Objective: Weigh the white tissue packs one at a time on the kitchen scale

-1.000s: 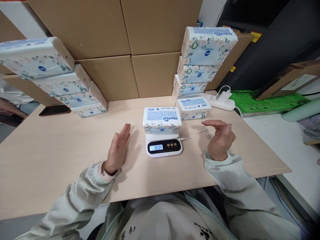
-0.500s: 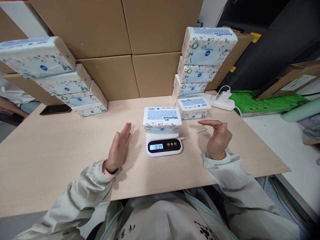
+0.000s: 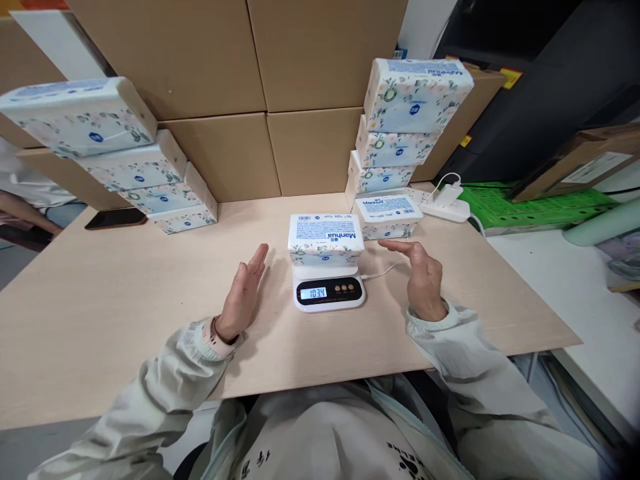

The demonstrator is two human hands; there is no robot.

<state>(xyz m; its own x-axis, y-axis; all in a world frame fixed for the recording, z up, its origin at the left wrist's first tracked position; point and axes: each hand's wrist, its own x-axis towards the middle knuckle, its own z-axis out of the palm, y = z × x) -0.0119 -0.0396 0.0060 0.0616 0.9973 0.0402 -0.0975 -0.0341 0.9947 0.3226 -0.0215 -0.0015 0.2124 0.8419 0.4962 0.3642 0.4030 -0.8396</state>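
Note:
On a white digital scale [image 3: 329, 305] rests a tissue pack [image 3: 326, 239] in white wrapping with floral print and blue lettering. The scale's display [image 3: 313, 293] reads 103.4. To the left of the pack is my left hand [image 3: 244, 293], open with fingers stretched out, touching nothing. My right hand [image 3: 424, 277] is to the right of the scale, also open and holding nothing, its fingers pointing toward the pack with a gap between. Behind the pack, slightly right, another tissue pack [image 3: 387, 217] lies on the table.
Stacked tissue packs [image 3: 165, 200] stand at the left, and a second stack of tissue packs [image 3: 395, 143] at the right. A phone [image 3: 116, 219], a power strip [image 3: 445, 208] and a green crate [image 3: 530, 208] are nearby. Cardboard boxes [image 3: 320, 150] wall the back. A person's arm [image 3: 30, 213] shows far left.
My right hand has moved left, closer to the tissue pack on the scale. My left hand has shifted slightly to the right. The display reading is the same.

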